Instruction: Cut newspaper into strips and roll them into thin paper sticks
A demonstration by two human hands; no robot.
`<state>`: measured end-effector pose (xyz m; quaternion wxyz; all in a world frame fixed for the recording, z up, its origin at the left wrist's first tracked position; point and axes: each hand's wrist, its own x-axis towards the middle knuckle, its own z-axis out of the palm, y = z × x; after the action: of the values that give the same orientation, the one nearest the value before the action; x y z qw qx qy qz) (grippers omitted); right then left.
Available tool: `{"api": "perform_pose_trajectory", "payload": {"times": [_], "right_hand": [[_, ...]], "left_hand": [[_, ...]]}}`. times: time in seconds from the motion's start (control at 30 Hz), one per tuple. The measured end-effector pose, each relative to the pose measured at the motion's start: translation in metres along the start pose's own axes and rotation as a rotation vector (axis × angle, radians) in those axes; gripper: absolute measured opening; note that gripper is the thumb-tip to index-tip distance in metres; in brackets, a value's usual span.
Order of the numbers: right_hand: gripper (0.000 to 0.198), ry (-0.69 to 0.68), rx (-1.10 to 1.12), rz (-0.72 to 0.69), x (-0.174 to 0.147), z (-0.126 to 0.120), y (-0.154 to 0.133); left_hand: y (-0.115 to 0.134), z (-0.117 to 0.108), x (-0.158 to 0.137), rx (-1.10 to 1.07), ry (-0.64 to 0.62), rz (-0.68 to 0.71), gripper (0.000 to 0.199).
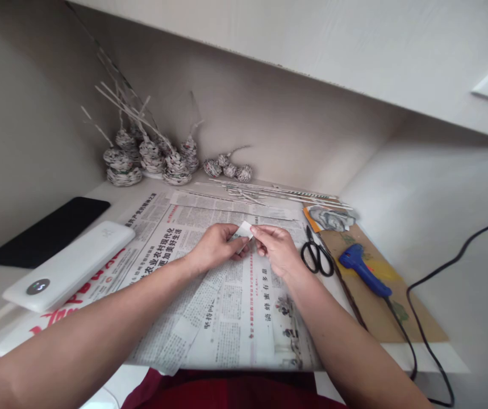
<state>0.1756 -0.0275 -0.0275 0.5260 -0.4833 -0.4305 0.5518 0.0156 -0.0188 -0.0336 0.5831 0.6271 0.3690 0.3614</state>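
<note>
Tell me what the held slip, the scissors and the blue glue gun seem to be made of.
Slip: probably matte paper; it looks thin, pale and flat.
Scissors: dark blades, likely metal; smooth black handles, perhaps plastic or coated metal.
Glue gun: probably moulded plastic, its body evenly blue and smooth.

Head-worn view, forward and down

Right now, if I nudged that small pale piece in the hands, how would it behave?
The small pale piece looks thin, so it is probably light. Its flat face and straight edge suggest it may hold its shape, though its stiffness is unclear. Pinched by the left hand and right hand, it would likely barely slip.
</note>
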Motion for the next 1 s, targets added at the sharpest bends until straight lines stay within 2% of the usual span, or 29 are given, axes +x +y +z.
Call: {"api": "perform_pose_trajectory", "payload": {"times": [0.27, 0.37, 0.47, 0.53, 0.67, 0.73, 1.0], "right_hand": [[0.031, 0.067, 0.042, 0.009, 0.0, 0.002, 0.001], [0.029, 0.08, 0.047, 0.009, 0.001, 0.003, 0.003], [0.027, 0.08, 0.034, -0.019, 0.001, 0.002, 0.004], [0.028, 0.035, 0.0, -0.043, 0.0, -0.001, 0.002], [0.027, -0.212, -0.124, -0.07, 0.0, -0.007, -0.004], [0.024, -0.283, -0.155, -0.084, 0.0, -0.008, -0.005], [0.022, -0.155, -0.112, -0.094, 0.002, -0.004, 0.002]], "left_hand": [[0.0, -0.003, -0.001, 0.229, 0.021, 0.08, 0.018], [-0.002, -0.001, -0.001, 0.191, 0.029, 0.076, 0.022], [-0.003, 0.0, 0.0, 0.064, 0.033, 0.035, 0.028], [0.0, 0.0, 0.0, -0.029, 0.016, -0.006, 0.029], [0.008, -0.001, -0.002, -0.139, -0.032, -0.053, 0.029], [0.011, -0.001, -0.002, -0.16, -0.038, -0.061, 0.029], [0.008, 0.0, -0.002, -0.105, -0.044, -0.06, 0.022]]}}
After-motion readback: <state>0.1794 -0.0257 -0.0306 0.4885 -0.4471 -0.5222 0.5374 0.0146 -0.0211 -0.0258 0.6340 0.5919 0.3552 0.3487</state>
